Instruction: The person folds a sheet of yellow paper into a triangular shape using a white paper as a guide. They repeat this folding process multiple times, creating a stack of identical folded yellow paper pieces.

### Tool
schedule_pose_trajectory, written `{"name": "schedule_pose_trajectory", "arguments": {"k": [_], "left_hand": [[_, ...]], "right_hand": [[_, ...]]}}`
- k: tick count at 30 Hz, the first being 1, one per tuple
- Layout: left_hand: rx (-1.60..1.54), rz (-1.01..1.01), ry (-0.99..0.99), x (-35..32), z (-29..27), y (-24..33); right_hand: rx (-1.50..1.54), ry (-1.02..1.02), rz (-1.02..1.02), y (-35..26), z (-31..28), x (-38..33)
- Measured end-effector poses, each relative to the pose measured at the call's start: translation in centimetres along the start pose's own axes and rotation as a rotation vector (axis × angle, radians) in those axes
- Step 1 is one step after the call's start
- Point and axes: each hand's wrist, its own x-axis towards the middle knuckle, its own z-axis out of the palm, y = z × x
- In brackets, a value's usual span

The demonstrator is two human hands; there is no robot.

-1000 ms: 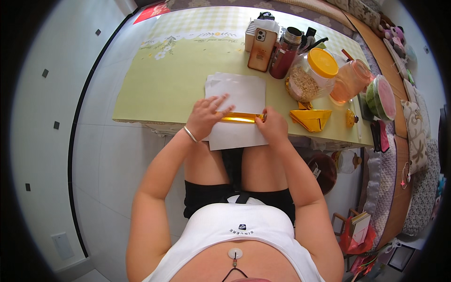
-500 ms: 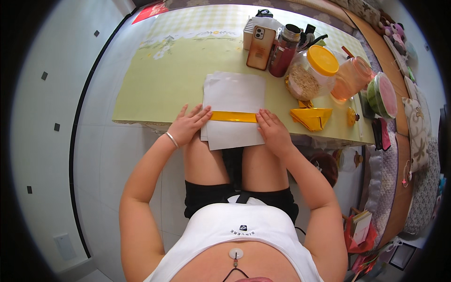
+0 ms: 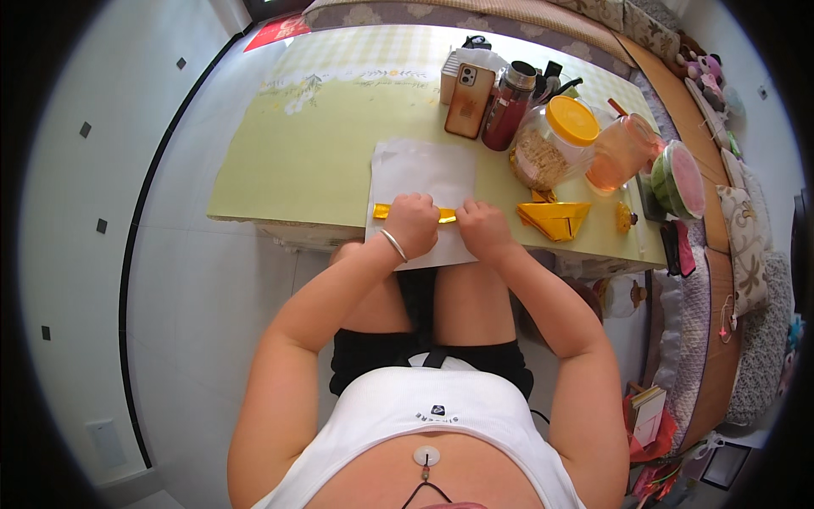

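Observation:
A narrow folded strip of gold paper (image 3: 383, 210) lies across a white sheet (image 3: 421, 172) at the near edge of the yellow-green table (image 3: 297, 153). My left hand (image 3: 413, 222), with a bracelet on the wrist, is closed over the strip's middle. My right hand (image 3: 482, 229) presses down on the strip's right end, close beside the left hand. Only the strip's left end and a short piece between the hands show. A pile of folded gold paper (image 3: 555, 218) rests just right of my right hand.
Along the far right of the table stand a phone (image 3: 469, 101) leaning on a box, a dark red flask (image 3: 509, 106), a yellow-lidded jar (image 3: 555, 142), an orange jar (image 3: 619, 153) and a green-lidded container (image 3: 677, 178). A cushioned bench (image 3: 746, 254) runs on the right.
My left hand slid from the strip's left part toward its middle and closed into a fist. Both hands now sit close together on the strip.

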Motion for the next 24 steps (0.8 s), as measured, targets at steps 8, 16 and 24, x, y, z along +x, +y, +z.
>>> {"name": "schedule_pose_trajectory", "arguments": {"k": [8,16,24], "left_hand": [[-0.417,-0.040,0.280,-0.6,-2.7,-1.9],[-1.157,-0.308,-0.342,-1.4,-3.5,-9.2],[-0.604,0.200,-0.107,-0.8,-7.4,-4.6]], "right_hand": [[0.485,0.262,0.165,0.5,-5.3,0.6],[0.316,0.125,-0.158,1.8,-4.0,-1.2],[0.350,0.091,-0.049,-1.9,-2.7,-0.3]]}}
